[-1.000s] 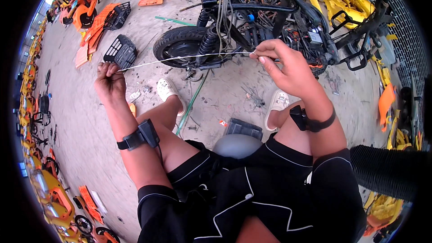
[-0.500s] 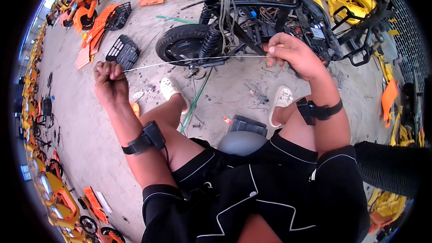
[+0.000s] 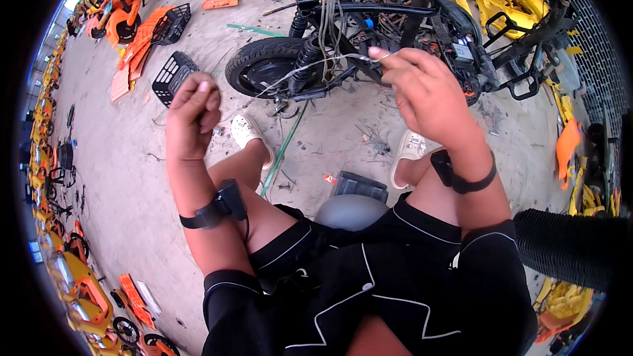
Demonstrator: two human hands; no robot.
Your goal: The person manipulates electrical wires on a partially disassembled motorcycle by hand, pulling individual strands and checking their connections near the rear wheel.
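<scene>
A stained grey floor (image 3: pixel 125 211) runs toward a brick-patterned wall (image 3: pixel 601 69) at the right.

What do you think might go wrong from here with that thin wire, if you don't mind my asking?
The thin wire bends across the view of the black shock absorber, so it might snag there if they are close. It meets the right hand only at the fingertips, so it might slip loose.

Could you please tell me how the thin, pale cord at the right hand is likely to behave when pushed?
The cord will probably bend rather than stay straight, since it already curves away from the right hand. It is likely light, as it looks very thin beside the wheel.
</scene>
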